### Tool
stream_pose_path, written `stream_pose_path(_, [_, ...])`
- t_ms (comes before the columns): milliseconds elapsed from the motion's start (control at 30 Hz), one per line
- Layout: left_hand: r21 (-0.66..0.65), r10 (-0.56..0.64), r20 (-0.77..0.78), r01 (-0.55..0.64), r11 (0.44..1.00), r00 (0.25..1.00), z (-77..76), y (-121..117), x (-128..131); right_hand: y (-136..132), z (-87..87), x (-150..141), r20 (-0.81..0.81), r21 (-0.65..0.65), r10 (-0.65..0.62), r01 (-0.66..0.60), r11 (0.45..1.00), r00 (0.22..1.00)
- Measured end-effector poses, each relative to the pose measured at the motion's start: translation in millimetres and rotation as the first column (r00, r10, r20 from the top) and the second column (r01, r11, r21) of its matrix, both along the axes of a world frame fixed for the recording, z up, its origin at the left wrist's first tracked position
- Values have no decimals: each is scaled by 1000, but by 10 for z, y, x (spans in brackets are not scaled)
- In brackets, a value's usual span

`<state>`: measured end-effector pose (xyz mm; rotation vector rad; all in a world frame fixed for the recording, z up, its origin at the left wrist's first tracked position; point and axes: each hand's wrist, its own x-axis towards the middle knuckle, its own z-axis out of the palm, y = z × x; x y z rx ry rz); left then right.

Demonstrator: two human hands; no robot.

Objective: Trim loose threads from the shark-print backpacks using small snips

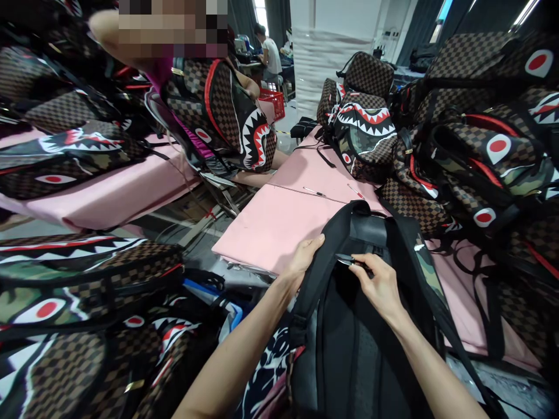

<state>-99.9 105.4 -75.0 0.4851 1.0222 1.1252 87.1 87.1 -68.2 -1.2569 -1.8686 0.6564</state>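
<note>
A black backpack (371,349) lies with its padded back panel and shoulder straps facing up, leaning on the table's edge in front of me. Closed around the left shoulder strap (325,256) is my left hand (307,256), its thumb on top. My right hand (378,282) pinches a pair of small thread snips (345,259), whose metal blades point left over the upper back panel. The blades are close to the inner side of that strap; whether they touch it I cannot tell. The right shoulder strap (413,244) runs past my right hand.
Pink-covered table (271,215) ahead bears two pens (314,191). Checkered shark-mouth backpacks (367,128) pile up along the right. More backpacks (56,291) heap at lower left. Across the table, a seated person (187,134) has a backpack on their lap. A red basket (273,103) stands behind.
</note>
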Motion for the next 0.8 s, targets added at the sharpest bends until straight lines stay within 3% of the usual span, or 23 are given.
stream_pose_path(100, [-14,-6,8,6,1000,1000,-4,-16,-4,29,-35,-21,-178,-121,-53,32,992,983])
stream_pose_path(200, [-29,-3,6,3,1000,1000,11,-37,4,96,-49,-109,-416,-325,-184,44,945,891])
stream_pose_path(333, [-16,-19,44,20,1000,999,73,-65,24,155,-22,-319,-454,-434,-148,-73,898,878])
stream_pose_path(400, [-19,-18,38,19,1000,999,95,-65,9,115,-24,-386,-485,-416,-87,-142,898,870])
stream_pose_path(467, [-43,-11,15,11,999,1000,97,-45,-27,9,-50,-390,-493,-402,56,-284,871,868])
stream_pose_path(567, [-88,3,-27,-5,996,1000,80,9,-92,-176,-101,-301,-415,-478,360,-537,695,836])
stream_pose_path(600, [-103,2,-34,-6,995,999,75,23,-107,-210,-103,-264,-393,-503,367,-531,682,843])
stream_pose_path(633, [-127,-6,-33,2,992,999,71,29,-117,-220,-92,-231,-377,-511,304,-470,720,875])
stream_pose_path(700, [-190,-65,15,67,980,998,66,2,-116,-170,-28,-190,-373,-485,35,-227,845,927])
stream_pose_path(733, [-220,-125,61,136,966,990,63,-36,-105,-122,20,-183,-377,-464,-81,-112,879,923])
stream_pose_path(800, [-221,-256,144,284,933,956,50,-165,-61,-20,119,-188,-362,-421,-150,-17,907,920])
